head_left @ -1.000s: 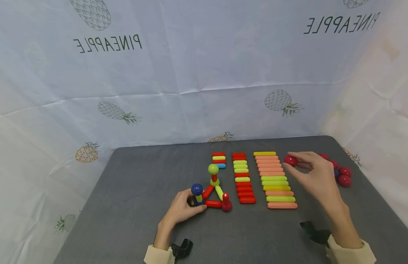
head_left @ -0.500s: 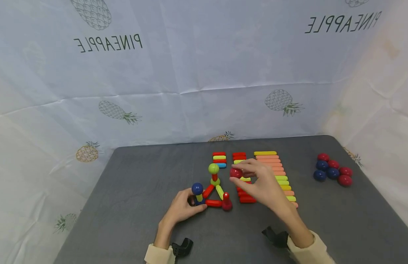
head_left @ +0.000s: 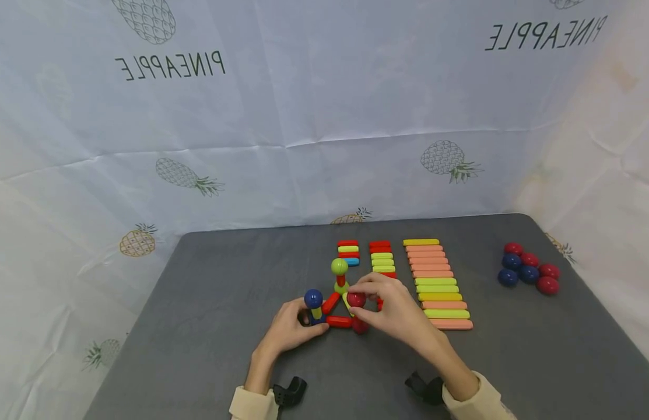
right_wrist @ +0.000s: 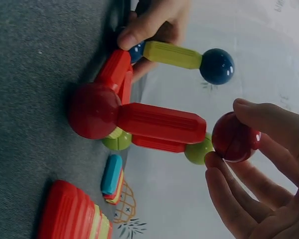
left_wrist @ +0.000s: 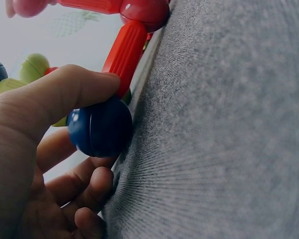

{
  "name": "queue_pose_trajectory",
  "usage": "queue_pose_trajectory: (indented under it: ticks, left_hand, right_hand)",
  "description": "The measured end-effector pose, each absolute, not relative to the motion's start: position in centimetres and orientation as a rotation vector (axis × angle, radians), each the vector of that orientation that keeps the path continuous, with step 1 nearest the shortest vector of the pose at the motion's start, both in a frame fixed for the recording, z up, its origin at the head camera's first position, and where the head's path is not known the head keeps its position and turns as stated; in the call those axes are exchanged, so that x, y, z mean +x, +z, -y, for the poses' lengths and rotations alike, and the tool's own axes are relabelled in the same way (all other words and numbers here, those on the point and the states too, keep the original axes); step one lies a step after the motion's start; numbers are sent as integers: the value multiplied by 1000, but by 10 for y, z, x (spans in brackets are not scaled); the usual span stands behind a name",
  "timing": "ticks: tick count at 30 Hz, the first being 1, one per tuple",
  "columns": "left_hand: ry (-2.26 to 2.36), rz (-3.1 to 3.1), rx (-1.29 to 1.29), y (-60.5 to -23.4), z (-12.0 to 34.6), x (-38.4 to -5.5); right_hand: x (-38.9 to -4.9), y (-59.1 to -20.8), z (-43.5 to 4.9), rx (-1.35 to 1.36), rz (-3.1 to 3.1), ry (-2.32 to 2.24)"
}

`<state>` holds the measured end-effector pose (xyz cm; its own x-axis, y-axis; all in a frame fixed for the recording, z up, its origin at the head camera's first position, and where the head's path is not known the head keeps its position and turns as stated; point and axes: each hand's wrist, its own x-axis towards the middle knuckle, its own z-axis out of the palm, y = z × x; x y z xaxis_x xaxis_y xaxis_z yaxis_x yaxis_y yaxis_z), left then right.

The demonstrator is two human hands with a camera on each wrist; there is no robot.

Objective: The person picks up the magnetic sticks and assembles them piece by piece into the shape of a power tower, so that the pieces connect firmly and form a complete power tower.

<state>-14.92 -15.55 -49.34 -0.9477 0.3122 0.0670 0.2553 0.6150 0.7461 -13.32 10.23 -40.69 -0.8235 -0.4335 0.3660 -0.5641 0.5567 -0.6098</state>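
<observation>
A triangular frame of plastic rods and balls stands on the grey table, with uprights at its corners. My left hand [head_left: 291, 329] grips the dark blue base ball [left_wrist: 107, 127], its thumb along the red base rod [left_wrist: 125, 57]. Above that corner, a yellow-green rod [right_wrist: 172, 55] carries another blue ball [right_wrist: 217, 65]. In my right hand [head_left: 400, 309], thumb and fingers pinch a red ball [right_wrist: 234, 137], right at the top end of the upright red rod [right_wrist: 162, 122]. That rod rises from a red base ball [right_wrist: 93, 110]. The far corner has a green ball [head_left: 339, 267] on top.
Rods lie in neat rows: a short row [head_left: 348, 251] behind the frame, a red and green row [head_left: 382, 256] partly behind my right hand, and a longer row [head_left: 438, 286] to its right. Several red and blue balls [head_left: 529, 273] sit near the table's right edge.
My right hand has carried the red ball leftward from near the right-hand ball group, across the rod rows, to the upright red rod. My left hand has stayed at the blue corner.
</observation>
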Motion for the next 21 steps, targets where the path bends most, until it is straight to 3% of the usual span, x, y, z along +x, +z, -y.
queue_pose_trajectory:
  ticks: [21]
  left_hand:
    - [1238, -2757, 465, -492, 155, -148]
  right_hand:
    - [-124, -411, -111, 790, 2676, 1086]
